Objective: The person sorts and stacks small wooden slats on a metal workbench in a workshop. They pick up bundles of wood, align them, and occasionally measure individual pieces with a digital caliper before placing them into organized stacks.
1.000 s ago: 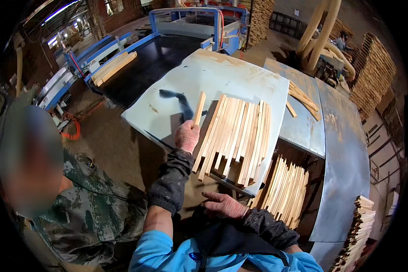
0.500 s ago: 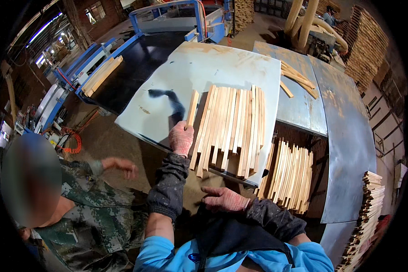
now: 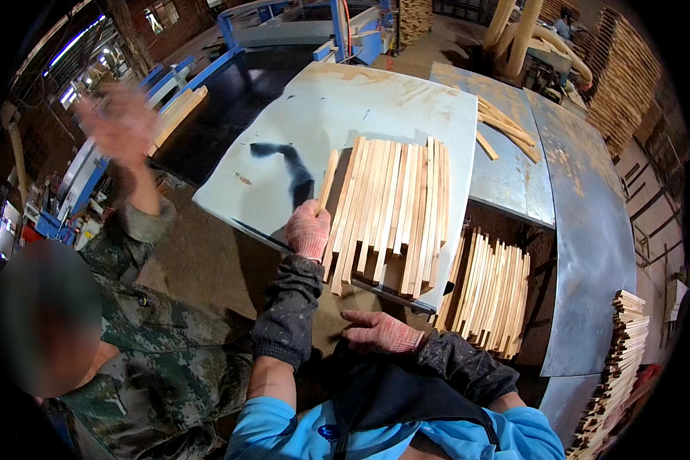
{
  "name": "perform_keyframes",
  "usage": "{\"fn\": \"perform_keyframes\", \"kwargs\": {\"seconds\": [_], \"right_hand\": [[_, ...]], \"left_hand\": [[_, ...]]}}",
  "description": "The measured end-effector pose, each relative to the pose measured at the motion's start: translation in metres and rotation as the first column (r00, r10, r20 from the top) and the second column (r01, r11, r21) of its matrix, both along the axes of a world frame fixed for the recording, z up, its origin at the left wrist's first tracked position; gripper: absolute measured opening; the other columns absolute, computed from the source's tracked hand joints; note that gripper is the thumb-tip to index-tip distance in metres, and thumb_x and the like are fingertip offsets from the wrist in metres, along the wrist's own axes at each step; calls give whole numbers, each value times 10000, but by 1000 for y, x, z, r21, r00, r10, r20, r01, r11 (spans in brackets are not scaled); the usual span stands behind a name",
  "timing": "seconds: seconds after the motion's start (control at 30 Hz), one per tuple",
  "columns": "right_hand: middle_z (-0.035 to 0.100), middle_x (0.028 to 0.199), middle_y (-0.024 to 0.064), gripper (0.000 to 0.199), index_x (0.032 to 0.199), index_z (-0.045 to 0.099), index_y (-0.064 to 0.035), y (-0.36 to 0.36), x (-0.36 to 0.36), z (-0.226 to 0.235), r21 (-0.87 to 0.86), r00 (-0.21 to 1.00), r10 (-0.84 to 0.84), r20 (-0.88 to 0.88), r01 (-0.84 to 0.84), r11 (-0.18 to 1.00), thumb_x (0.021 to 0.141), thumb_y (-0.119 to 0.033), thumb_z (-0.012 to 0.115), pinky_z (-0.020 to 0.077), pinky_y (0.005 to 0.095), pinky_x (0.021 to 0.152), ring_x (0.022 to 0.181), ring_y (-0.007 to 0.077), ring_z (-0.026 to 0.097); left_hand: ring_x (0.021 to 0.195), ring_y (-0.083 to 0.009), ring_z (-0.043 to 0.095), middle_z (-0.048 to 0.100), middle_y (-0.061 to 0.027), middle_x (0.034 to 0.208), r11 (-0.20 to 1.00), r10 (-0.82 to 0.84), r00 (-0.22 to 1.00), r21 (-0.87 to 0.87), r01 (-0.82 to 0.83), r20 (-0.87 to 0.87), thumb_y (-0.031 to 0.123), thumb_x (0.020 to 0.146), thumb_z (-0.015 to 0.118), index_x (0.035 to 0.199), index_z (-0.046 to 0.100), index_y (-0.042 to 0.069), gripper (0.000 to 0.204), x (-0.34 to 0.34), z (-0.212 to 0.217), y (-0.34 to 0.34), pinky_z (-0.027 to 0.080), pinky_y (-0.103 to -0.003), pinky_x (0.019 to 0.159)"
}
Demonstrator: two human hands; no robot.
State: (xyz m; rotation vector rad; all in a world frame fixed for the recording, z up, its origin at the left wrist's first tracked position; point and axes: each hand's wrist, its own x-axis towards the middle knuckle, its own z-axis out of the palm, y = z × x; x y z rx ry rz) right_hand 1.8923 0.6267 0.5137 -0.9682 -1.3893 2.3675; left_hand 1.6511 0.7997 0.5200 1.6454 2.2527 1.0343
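My gloved left hand (image 3: pixel 309 230) is closed around the near end of a wooden strip (image 3: pixel 327 180), just left of a row of wooden strips (image 3: pixel 387 207). The row lies side by side on a pale board (image 3: pixel 268 201), its near ends uneven and some reaching over the board's front edge. My right hand (image 3: pixel 382 332), also gloved, hovers in front of my apron below that edge. Its fingers are loosely extended and hold nothing visible. More strips (image 3: pixel 491 299) lie in a lower stack to the right of the board.
A co-worker in camouflage (image 3: pixel 169 345) stands close on my left, one blurred hand (image 3: pixel 123 119) raised. Beyond is a blue-framed machine (image 3: pixel 226 34) with a black bed (image 3: pixel 238 96). Metal-topped tables (image 3: pixel 583 230) stand at the right, with loose strips (image 3: pixel 506 126) on one.
The co-worker's hand has swung up from waist height toward the machine at the far left. My left hand has brought its strip slightly closer to the row; my right hand stays nearly still.
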Motion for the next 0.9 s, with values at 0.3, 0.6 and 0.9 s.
{"fn": "perform_keyframes", "kwargs": {"seconds": [0.3, 0.6, 0.9], "right_hand": [[721, 1110, 33, 713, 1653, 422, -34, 3, 2, 11, -5, 999, 22, 43, -21, 1000, 1067, -300, 727, 557, 290, 875, 983, 121, 655], [752, 1132, 78, 734, 1677, 380, -65, 5, 5, 0, 23, 997, 51, 64, -52, 998, 1072, -302, 721, 604, 343, 890, 1003, 166, 706], [719, 1319, 88, 767, 1666, 397, -42, 4, 5, 8, 16, 996, 56, 73, -57, 998, 1047, -326, 752, 554, 315, 965, 1107, 149, 657]], "left_hand": [[1037, -450, 688, 727, -223, 1104, 998, 33, 999, 57, -32, -21, 269, 936, 687, 1115, 739, 86, 261, 6, -10, -1, 568, -504, 884], [1064, -427, 701, 741, -198, 1143, 980, 55, 996, 195, -40, -74, 249, 927, 717, 1190, 756, 77, 316, 11, -20, 2, 579, -499, 918], [1031, -438, 685, 724, -198, 1088, 978, 76, 993, 198, -58, -89, 230, 909, 702, 1088, 731, 89, 230, 14, -12, -3, 570, -521, 873]]}}
